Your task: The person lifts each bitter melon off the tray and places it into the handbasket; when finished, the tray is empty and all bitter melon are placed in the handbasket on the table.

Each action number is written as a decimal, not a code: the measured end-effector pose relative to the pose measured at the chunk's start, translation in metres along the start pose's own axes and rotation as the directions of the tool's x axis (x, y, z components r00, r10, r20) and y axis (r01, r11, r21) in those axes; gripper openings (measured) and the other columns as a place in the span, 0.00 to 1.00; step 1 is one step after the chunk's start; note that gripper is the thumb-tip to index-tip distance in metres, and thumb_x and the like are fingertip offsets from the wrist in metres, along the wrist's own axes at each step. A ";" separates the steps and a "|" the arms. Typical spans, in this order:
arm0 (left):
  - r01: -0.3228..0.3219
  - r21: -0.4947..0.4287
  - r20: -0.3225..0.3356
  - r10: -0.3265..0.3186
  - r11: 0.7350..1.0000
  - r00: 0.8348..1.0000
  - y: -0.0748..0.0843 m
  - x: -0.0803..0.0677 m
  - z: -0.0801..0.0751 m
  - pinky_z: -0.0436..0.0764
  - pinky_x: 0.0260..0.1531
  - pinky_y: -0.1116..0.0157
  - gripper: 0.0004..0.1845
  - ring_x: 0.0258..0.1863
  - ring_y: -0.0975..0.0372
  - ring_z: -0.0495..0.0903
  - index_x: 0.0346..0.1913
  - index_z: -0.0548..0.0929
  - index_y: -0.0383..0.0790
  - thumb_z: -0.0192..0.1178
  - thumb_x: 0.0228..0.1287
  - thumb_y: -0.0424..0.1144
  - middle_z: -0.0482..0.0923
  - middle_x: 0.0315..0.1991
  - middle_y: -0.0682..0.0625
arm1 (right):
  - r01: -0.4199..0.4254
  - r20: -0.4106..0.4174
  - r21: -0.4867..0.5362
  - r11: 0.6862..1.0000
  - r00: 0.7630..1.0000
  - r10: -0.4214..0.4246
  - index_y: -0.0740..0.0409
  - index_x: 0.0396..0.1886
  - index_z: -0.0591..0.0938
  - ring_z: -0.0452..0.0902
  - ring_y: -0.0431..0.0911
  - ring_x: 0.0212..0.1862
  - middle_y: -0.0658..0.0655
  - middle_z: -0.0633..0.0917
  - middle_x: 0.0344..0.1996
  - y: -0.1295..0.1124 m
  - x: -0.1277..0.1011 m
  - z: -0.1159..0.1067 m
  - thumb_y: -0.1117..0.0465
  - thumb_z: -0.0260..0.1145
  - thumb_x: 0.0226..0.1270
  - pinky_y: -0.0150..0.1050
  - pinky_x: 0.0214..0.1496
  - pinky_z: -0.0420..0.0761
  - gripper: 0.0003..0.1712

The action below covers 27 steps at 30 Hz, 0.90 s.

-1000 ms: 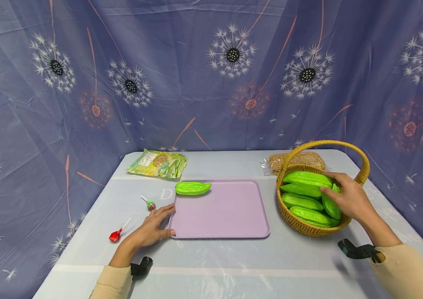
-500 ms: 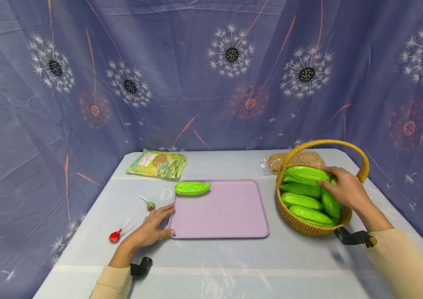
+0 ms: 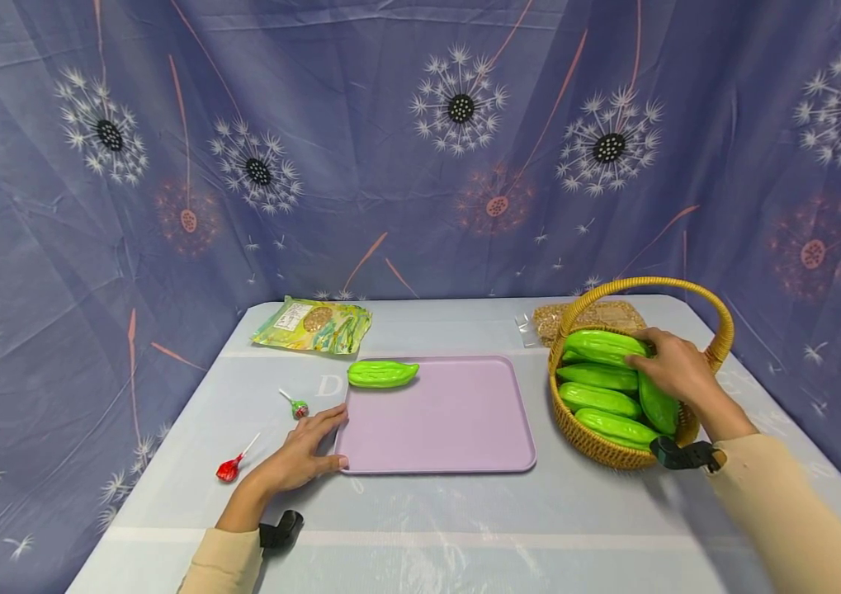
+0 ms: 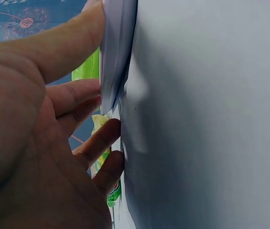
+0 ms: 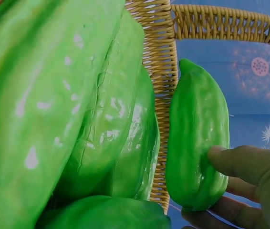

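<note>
My right hand [image 3: 676, 367] pinches the right end of a green bitter melon [image 3: 602, 346] at the back of the wicker basket [image 3: 587, 441]. In the right wrist view, the thumb presses this bitter melon [image 5: 197, 138] and the fingers reach behind it, by the woven wall. Several similar bitter melons [image 3: 602, 401] lie in the basket. My left hand [image 3: 297, 454] touches the left rim of a lilac tray [image 3: 442, 421], fingers spread. In the left wrist view, its thumb and fingertips meet the tray's edge [image 4: 116, 52]. One bitter melon [image 3: 383, 374] rests in the tray's far left corner.
The basket's tall handle [image 3: 650, 282] arches above the right hand. Behind the basket lies a clear bag of tan grains [image 3: 598, 316]. A green and yellow packet [image 3: 314, 325] lies at the back left. Left of the tray are a green lollipop [image 3: 300, 408] and a red lollipop [image 3: 229, 469].
The right hand has shifted left and slightly away with its bitter melon, which has risen a little and moved toward the basket's back. The left hand and tray have stayed put.
</note>
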<state>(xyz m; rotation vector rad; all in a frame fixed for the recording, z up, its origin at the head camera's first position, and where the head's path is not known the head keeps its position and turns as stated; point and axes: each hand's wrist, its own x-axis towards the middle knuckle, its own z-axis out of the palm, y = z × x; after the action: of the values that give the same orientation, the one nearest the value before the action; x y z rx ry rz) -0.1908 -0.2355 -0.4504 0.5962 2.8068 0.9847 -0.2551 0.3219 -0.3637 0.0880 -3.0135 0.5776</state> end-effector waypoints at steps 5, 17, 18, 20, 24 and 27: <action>0.008 -0.006 0.007 -0.008 1.000 1.000 0.000 0.000 0.000 0.55 0.63 0.39 0.39 0.67 0.46 0.56 0.68 0.65 0.36 0.66 0.55 0.48 0.57 0.73 0.44 | -0.008 0.029 0.000 1.000 1.000 0.008 0.67 0.66 0.66 0.64 0.74 0.57 0.77 0.70 0.59 0.003 0.004 0.004 0.46 0.59 0.67 0.66 0.52 0.67 0.36; 0.016 -0.013 0.009 -0.016 1.000 1.000 0.001 0.000 -0.001 0.54 0.63 0.38 0.39 0.68 0.45 0.55 0.68 0.66 0.36 0.66 0.55 0.47 0.57 0.73 0.44 | -0.010 0.057 0.007 1.000 0.998 0.009 0.65 0.65 0.66 0.64 0.74 0.57 0.76 0.71 0.59 0.007 0.009 0.008 0.44 0.58 0.67 0.66 0.53 0.65 0.36; 0.016 -0.014 0.009 -0.015 1.000 1.000 0.002 0.000 -0.001 0.53 0.63 0.38 0.39 0.68 0.44 0.55 0.68 0.66 0.35 0.66 0.55 0.47 0.57 0.73 0.43 | -0.010 0.059 0.010 1.000 0.998 0.010 0.65 0.65 0.66 0.64 0.74 0.57 0.76 0.71 0.59 0.007 0.009 0.008 0.44 0.57 0.67 0.66 0.53 0.65 0.36; 0.015 -0.014 0.010 -0.015 1.000 1.000 0.002 0.000 -0.001 0.53 0.63 0.38 0.39 0.69 0.44 0.54 0.68 0.66 0.35 0.66 0.56 0.47 0.56 0.73 0.43 | -0.010 0.061 0.014 1.000 0.998 0.010 0.65 0.66 0.66 0.64 0.74 0.58 0.76 0.71 0.59 0.007 0.009 0.009 0.44 0.57 0.68 0.66 0.54 0.65 0.36; 0.011 -0.014 0.007 -0.011 1.000 1.000 0.002 0.000 -0.001 0.53 0.63 0.38 0.39 0.69 0.44 0.54 0.68 0.66 0.35 0.66 0.56 0.47 0.57 0.73 0.43 | -0.009 0.065 0.022 1.000 0.998 0.008 0.66 0.66 0.65 0.65 0.73 0.58 0.76 0.71 0.59 0.006 0.009 0.009 0.45 0.57 0.68 0.66 0.54 0.66 0.36; 0.011 -0.013 0.006 -0.011 1.000 1.000 0.002 0.000 -0.001 0.53 0.63 0.38 0.39 0.68 0.44 0.55 0.68 0.66 0.35 0.66 0.56 0.46 0.57 0.73 0.43 | -0.002 0.065 0.027 1.000 0.998 0.000 0.66 0.66 0.65 0.66 0.71 0.57 0.76 0.72 0.58 0.007 0.010 0.010 0.47 0.57 0.69 0.64 0.53 0.67 0.35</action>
<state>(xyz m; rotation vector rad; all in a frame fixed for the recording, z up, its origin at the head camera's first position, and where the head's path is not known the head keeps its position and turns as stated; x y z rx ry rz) -0.1900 -0.2349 -0.4484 0.5805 2.7932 0.9970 -0.2657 0.3245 -0.3750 0.1092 -3.0685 0.6282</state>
